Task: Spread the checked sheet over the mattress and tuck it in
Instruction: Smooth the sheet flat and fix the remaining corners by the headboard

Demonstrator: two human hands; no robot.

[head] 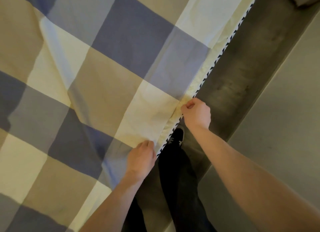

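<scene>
Mattress [206, 72] shows only as pale strip beside sheet [103, 75].

The blue, beige and cream checked fabric sheet [103, 75] lies spread and creased over the cream quilted mattress [194, 88], whose zigzag-trimmed edge shows uncovered from 1 to 6 o'clock.

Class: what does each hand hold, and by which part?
The left hand and the right hand each grip the checked sheet by its side edge, at the mattress border, the right hand farther along.
</scene>
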